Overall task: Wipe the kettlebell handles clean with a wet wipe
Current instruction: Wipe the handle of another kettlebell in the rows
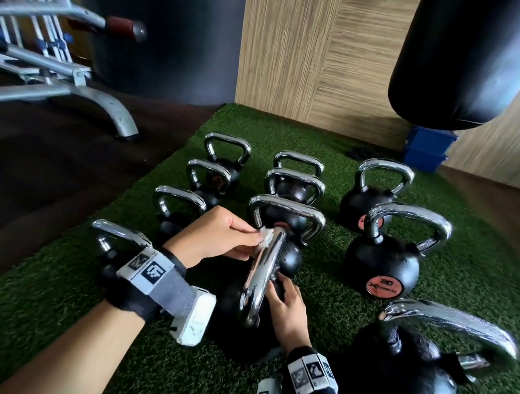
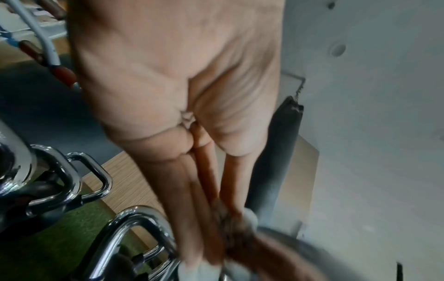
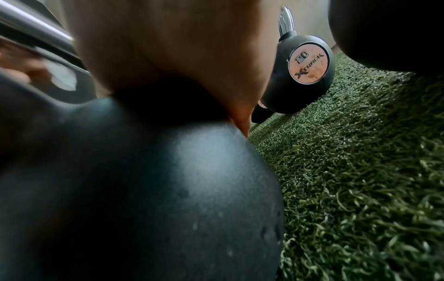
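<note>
— Green artificial turf, coarse and tufted, covers the floor here, doesn't it?

— Yes, with wood-grain wall panels at twelve o'clock. At the centre of the head view stands the kettlebell being wiped: a matte black rounded body and a thick chrome handle, a smooth mirror-bright loop seen edge-on.

— Where is the wet wipe?

— The wet wipe, a small crumpled white wad, sits against the far top end of that handle. The left hand pinches it between thumb and fingertips, pressed onto the chrome. The left wrist view is blurred but shows white bits at the fingertips.

— And the other hand?

— The right hand rests at five o'clock of the handle, fingers relaxed on the black body beside the handle's near leg, grasping nothing.

— What surrounds it?

— More kettlebells in rows on the turf, all black with chrome loops. One at three o'clock bears a round pinkish label. A black punching bag hangs at two o'clock above a blue crate; what the crate holds I cannot tell. A grey metal bench frame stands at ten o'clock.
</note>
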`<move>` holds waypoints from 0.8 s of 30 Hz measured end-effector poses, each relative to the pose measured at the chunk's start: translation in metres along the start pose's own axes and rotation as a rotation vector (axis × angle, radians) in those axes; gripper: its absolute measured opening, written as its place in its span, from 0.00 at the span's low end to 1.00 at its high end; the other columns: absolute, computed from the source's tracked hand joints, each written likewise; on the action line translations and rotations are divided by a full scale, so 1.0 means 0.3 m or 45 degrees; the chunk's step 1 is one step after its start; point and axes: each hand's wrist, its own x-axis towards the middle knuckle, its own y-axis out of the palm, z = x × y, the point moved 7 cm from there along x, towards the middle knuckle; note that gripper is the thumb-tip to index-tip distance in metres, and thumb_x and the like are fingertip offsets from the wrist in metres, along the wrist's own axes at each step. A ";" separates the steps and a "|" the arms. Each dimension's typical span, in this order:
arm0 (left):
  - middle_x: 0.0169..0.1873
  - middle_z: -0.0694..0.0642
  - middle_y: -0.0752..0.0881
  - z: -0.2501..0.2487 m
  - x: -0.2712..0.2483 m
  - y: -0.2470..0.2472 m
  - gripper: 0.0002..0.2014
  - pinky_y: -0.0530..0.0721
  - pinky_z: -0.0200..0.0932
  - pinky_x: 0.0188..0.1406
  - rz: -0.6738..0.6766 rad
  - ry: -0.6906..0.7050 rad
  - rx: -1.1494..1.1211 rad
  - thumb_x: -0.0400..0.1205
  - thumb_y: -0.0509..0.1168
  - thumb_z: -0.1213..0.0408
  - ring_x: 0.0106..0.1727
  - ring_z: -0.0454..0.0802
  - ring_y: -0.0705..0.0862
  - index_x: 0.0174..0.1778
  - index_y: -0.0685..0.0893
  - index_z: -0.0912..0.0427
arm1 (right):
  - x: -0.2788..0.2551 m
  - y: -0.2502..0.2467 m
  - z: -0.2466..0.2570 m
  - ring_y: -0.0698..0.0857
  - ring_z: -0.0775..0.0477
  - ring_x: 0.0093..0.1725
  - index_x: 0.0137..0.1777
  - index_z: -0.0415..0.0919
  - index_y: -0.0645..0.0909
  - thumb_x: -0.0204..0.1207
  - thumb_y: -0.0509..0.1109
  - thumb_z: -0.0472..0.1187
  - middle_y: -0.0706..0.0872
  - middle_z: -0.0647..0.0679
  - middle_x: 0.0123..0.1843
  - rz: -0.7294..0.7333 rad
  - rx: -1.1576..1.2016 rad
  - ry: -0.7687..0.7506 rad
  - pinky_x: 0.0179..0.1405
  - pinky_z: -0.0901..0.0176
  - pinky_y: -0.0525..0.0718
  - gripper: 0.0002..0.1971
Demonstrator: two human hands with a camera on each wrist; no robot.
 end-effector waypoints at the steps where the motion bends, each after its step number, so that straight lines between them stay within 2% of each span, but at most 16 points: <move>1: 0.46 0.60 0.95 0.010 -0.018 -0.002 0.05 0.93 0.43 0.50 0.066 -0.029 -0.022 0.80 0.78 0.65 0.49 0.54 0.95 0.50 0.96 0.59 | 0.002 0.001 -0.002 0.78 0.50 0.72 0.76 0.50 0.78 0.81 0.69 0.58 0.80 0.48 0.71 -0.003 0.004 0.001 0.72 0.57 0.73 0.26; 3: 0.48 0.62 0.95 0.024 -0.052 -0.005 0.07 0.93 0.42 0.50 0.141 -0.041 -0.076 0.79 0.78 0.66 0.51 0.55 0.94 0.52 0.96 0.60 | 0.004 0.002 -0.006 0.78 0.50 0.71 0.76 0.51 0.79 0.80 0.69 0.58 0.80 0.49 0.69 -0.012 0.011 0.004 0.70 0.58 0.73 0.26; 7: 0.50 0.64 0.94 0.044 -0.091 0.008 0.10 0.93 0.43 0.50 0.066 -0.028 -0.231 0.78 0.78 0.69 0.51 0.53 0.93 0.55 0.95 0.61 | 0.008 0.002 -0.010 0.78 0.51 0.69 0.75 0.51 0.79 0.80 0.70 0.59 0.79 0.53 0.64 -0.018 0.016 0.000 0.65 0.61 0.70 0.26; 10: 0.53 0.65 0.94 0.087 -0.144 0.018 0.15 0.92 0.43 0.51 0.188 -0.088 -0.305 0.73 0.79 0.66 0.52 0.55 0.94 0.56 0.95 0.62 | 0.009 -0.001 -0.009 0.79 0.50 0.69 0.75 0.50 0.79 0.80 0.70 0.58 0.80 0.51 0.65 -0.024 0.008 -0.005 0.66 0.61 0.70 0.26; 12: 0.54 0.66 0.93 0.114 -0.186 0.017 0.18 0.91 0.44 0.54 0.297 -0.106 -0.272 0.71 0.81 0.66 0.54 0.55 0.93 0.57 0.94 0.63 | 0.010 -0.001 -0.008 0.79 0.48 0.71 0.75 0.48 0.80 0.80 0.70 0.57 0.81 0.48 0.68 -0.026 0.013 -0.005 0.68 0.59 0.72 0.26; 15: 0.54 0.65 0.94 0.132 -0.212 0.009 0.19 0.91 0.45 0.56 0.290 -0.050 -0.212 0.71 0.82 0.66 0.55 0.55 0.93 0.58 0.94 0.62 | 0.007 -0.002 -0.006 0.79 0.51 0.68 0.76 0.48 0.79 0.80 0.69 0.57 0.81 0.47 0.70 -0.019 0.018 -0.003 0.69 0.58 0.72 0.26; 18: 0.54 0.62 0.94 0.144 -0.228 0.020 0.18 0.90 0.50 0.63 0.311 -0.015 -0.078 0.72 0.82 0.69 0.57 0.56 0.92 0.59 0.94 0.61 | 0.008 -0.004 -0.006 0.77 0.56 0.63 0.75 0.48 0.79 0.80 0.69 0.57 0.81 0.47 0.70 -0.021 0.013 -0.005 0.66 0.61 0.71 0.26; 20: 0.53 0.59 0.94 0.149 -0.238 0.026 0.17 0.89 0.49 0.65 0.329 0.029 0.065 0.73 0.82 0.72 0.57 0.54 0.92 0.58 0.94 0.62 | 0.006 -0.005 -0.005 0.76 0.56 0.63 0.75 0.48 0.80 0.80 0.69 0.57 0.81 0.46 0.70 -0.024 0.005 -0.006 0.65 0.61 0.70 0.26; 24: 0.52 0.57 0.95 0.159 -0.239 0.039 0.16 0.88 0.41 0.61 0.317 0.044 0.137 0.74 0.82 0.73 0.56 0.49 0.92 0.57 0.94 0.64 | 0.007 -0.004 -0.012 0.77 0.56 0.63 0.75 0.49 0.80 0.80 0.69 0.57 0.82 0.46 0.70 -0.030 -0.009 -0.004 0.64 0.61 0.70 0.25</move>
